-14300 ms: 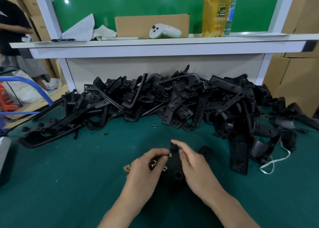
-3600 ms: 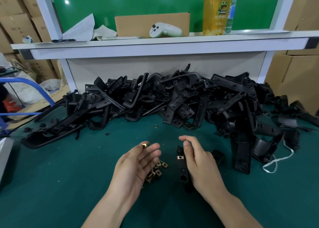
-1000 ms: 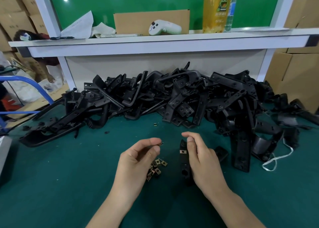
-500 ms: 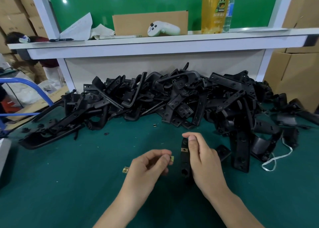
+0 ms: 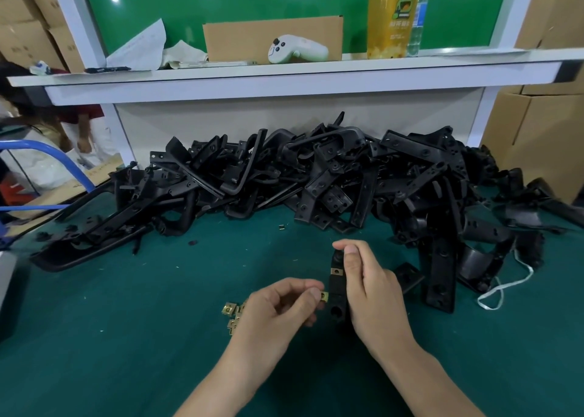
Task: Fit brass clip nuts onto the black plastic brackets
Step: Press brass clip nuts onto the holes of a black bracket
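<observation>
My right hand (image 5: 369, 290) grips a narrow black plastic bracket (image 5: 337, 293) that stands lengthwise on the green mat. One brass clip nut (image 5: 336, 271) sits on the bracket's upper part. My left hand (image 5: 278, 309) pinches a second brass clip nut (image 5: 324, 296) between thumb and forefinger, right against the bracket's left edge near its middle. Several loose brass clip nuts (image 5: 233, 314) lie on the mat by my left hand, partly hidden behind it.
A big heap of black plastic brackets (image 5: 316, 176) runs across the back of the green mat (image 5: 126, 322). A long black bracket (image 5: 441, 271) and a white cord (image 5: 502, 287) lie to the right. A white shelf (image 5: 284, 75) rises behind the heap.
My left hand has carried the pinched clip nut rightward from the loose nuts to the bracket's left edge. My right hand has kept holding the bracket in the same place.
</observation>
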`<action>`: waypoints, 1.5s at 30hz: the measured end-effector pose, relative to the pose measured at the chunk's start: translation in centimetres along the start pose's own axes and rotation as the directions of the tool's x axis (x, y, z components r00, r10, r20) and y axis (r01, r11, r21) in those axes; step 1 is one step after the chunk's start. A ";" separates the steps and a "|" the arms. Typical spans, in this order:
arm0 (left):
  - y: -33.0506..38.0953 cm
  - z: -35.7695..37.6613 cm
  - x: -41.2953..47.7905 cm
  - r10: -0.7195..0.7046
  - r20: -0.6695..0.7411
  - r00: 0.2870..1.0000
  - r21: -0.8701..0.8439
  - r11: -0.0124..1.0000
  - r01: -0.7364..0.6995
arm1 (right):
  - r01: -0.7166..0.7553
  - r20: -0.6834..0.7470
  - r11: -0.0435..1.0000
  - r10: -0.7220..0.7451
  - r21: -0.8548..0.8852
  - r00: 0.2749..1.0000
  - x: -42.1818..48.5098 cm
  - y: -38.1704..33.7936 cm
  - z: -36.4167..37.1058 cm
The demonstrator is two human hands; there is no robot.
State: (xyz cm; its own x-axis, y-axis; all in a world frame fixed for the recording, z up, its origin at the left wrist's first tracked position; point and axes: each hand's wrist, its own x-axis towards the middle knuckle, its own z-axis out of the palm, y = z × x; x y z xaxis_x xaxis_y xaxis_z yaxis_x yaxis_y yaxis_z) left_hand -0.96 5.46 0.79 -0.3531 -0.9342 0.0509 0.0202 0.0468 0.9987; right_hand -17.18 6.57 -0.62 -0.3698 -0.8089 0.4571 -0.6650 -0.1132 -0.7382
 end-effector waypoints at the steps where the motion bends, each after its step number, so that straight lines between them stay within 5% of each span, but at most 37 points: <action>1: 0.0 0.0 0.0 0.004 0.003 1.000 0.000 1.000 -0.004 | -0.001 -0.001 1.000 0.001 -0.003 1.000 0.0 0.0 0.0; 11: 0.0 -0.1 -0.1 0.061 0.053 0.997 0.100 0.993 -0.066 | 0.012 -0.019 0.999 -0.012 -0.040 1.000 0.0 -0.1 0.1; 18: -0.6 0.7 0.0 -0.065 -0.039 0.997 -0.150 0.987 0.058 | 0.026 -0.062 0.995 -0.032 -0.100 0.998 -0.2 -0.5 0.3; 24: -1.0 1.4 -0.3 0.041 -0.032 0.999 0.127 0.991 -0.036 | -0.051 -0.106 0.994 0.041 -0.093 0.993 -0.1 -0.5 0.5; 30: -1.8 1.4 -0.2 0.176 -0.126 0.976 0.494 0.864 -0.092 | -0.071 -0.105 0.994 0.062 -0.083 0.993 -0.6 -1.1 1.1; 45: -2.7 0.7 -0.1 0.363 -0.093 0.927 0.598 0.765 -0.239 | -0.034 -0.087 0.999 0.030 -0.042 0.996 -0.8 -1.6 1.0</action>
State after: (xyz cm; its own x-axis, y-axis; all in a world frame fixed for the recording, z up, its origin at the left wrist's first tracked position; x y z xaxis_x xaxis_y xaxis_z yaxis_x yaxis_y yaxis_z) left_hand -1.66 5.70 -1.94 -0.2330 -0.8822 0.4091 -0.4598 0.4706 0.7530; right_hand -15.17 6.82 -0.34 -0.4447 -0.7584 0.4766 -0.6790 -0.0615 -0.7315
